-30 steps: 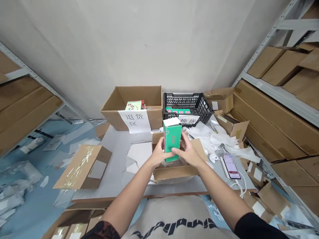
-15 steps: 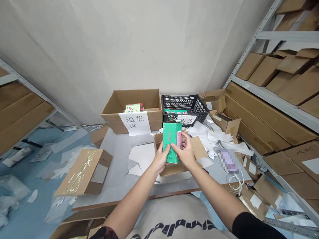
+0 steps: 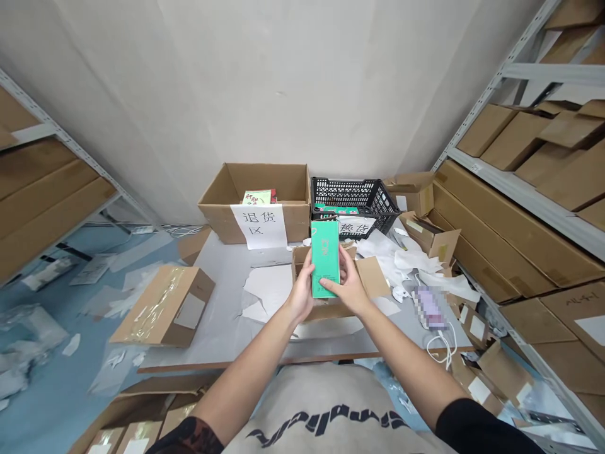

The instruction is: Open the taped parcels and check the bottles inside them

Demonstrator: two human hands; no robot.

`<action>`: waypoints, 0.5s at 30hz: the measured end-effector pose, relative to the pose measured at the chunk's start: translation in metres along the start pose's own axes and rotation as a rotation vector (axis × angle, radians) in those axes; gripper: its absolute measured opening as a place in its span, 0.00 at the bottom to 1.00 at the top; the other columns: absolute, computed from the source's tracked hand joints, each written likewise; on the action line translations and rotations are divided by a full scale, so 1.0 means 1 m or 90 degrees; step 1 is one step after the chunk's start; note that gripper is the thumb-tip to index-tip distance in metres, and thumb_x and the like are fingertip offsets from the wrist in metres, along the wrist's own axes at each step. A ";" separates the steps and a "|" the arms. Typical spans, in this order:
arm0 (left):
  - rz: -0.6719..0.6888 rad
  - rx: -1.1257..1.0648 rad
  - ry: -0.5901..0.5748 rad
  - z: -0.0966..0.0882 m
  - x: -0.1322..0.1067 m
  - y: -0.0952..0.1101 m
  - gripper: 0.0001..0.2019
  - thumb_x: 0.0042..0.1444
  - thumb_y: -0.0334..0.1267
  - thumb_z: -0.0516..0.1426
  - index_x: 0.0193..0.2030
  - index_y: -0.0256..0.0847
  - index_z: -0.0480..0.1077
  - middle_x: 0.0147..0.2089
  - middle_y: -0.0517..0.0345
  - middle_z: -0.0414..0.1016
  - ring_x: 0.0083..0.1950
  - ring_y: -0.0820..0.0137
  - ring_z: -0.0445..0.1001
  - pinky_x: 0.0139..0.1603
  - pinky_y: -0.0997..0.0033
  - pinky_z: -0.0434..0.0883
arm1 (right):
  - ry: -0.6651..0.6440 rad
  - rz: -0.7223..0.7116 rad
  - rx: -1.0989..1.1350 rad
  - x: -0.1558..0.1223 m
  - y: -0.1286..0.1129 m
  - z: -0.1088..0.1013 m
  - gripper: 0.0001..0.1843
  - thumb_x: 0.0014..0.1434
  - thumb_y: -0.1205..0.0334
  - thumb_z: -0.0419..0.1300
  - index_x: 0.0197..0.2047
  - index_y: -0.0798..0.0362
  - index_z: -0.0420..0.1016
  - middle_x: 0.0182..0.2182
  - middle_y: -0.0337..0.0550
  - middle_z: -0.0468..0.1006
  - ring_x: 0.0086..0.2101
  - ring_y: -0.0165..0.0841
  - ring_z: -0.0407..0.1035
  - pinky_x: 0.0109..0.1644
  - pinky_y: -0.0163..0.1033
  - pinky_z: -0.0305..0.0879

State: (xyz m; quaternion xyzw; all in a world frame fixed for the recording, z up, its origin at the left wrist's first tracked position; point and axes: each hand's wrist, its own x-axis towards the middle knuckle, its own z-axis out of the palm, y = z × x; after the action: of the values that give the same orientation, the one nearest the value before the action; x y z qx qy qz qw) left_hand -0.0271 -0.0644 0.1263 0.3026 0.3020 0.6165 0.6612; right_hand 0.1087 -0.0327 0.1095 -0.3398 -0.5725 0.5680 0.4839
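A green printed box (image 3: pixel 326 252) is held upright between my two hands, its broad front turned toward me. My left hand (image 3: pixel 302 293) grips its left edge, while my right hand (image 3: pixel 348 285) wraps the right side with the thumb across the lower front. Under and behind it, an opened cardboard box (image 3: pixel 331 310) rests on the table with its flaps spread. Farther back, a black plastic crate (image 3: pixel 385 208) has several similar green boxes (image 3: pixel 347 210) inside. Left of the crate stands a large carton (image 3: pixel 212 217) with a handwritten paper sign (image 3: pixel 259 227) and a few colourful packets.
A taped carton (image 3: pixel 161 306) sits at the table's left edge. Torn white paper (image 3: pixel 392 255) and a pixelated purple device (image 3: pixel 431 308) with a white cable lie on the right. Shelves of cartons (image 3: pixel 515 233) flank the table, and an open carton (image 3: pixel 142 410) stands below its front left.
The green box has been turned so its front faces me more squarely, and its pink-printed side is now out of sight. Both hands keep hold of it. The camera view has shifted slightly.
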 end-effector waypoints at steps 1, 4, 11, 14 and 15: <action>-0.018 0.004 -0.008 0.002 -0.002 0.001 0.28 0.61 0.49 0.56 0.68 0.57 0.58 0.69 0.64 0.62 0.67 0.60 0.64 0.67 0.54 0.62 | 0.011 0.013 0.032 -0.001 0.001 -0.004 0.58 0.42 0.53 0.75 0.70 0.41 0.47 0.64 0.49 0.63 0.58 0.45 0.66 0.59 0.52 0.67; -0.059 0.059 -0.002 0.001 -0.005 -0.001 0.32 0.59 0.48 0.61 0.68 0.62 0.56 0.68 0.67 0.62 0.68 0.63 0.62 0.67 0.58 0.62 | 0.052 0.070 0.130 -0.008 0.002 -0.015 0.51 0.41 0.56 0.74 0.65 0.42 0.54 0.58 0.47 0.71 0.53 0.45 0.71 0.54 0.52 0.71; -0.154 0.047 -0.029 0.005 -0.002 -0.019 0.32 0.50 0.49 0.66 0.60 0.39 0.68 0.54 0.46 0.77 0.54 0.54 0.76 0.57 0.53 0.71 | 0.007 0.167 0.235 -0.026 0.006 -0.025 0.39 0.44 0.52 0.71 0.59 0.41 0.62 0.50 0.42 0.78 0.48 0.44 0.74 0.49 0.51 0.73; -0.168 0.034 -0.035 0.008 -0.005 -0.018 0.30 0.52 0.49 0.64 0.59 0.37 0.69 0.52 0.45 0.78 0.53 0.53 0.76 0.55 0.53 0.72 | -0.033 0.142 0.188 -0.025 0.003 -0.035 0.38 0.42 0.51 0.73 0.56 0.43 0.66 0.50 0.42 0.78 0.49 0.43 0.73 0.52 0.50 0.71; -0.153 0.045 -0.012 0.008 -0.006 -0.017 0.29 0.52 0.49 0.64 0.59 0.37 0.68 0.51 0.45 0.78 0.52 0.53 0.76 0.54 0.53 0.72 | -0.041 0.128 0.157 -0.024 0.002 -0.039 0.37 0.42 0.51 0.73 0.55 0.44 0.68 0.50 0.42 0.77 0.50 0.43 0.72 0.54 0.50 0.70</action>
State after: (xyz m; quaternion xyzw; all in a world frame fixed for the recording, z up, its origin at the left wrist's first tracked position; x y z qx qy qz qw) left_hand -0.0106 -0.0715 0.1181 0.2929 0.3511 0.5187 0.7224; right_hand 0.1524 -0.0425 0.0988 -0.3147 -0.4770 0.6902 0.4439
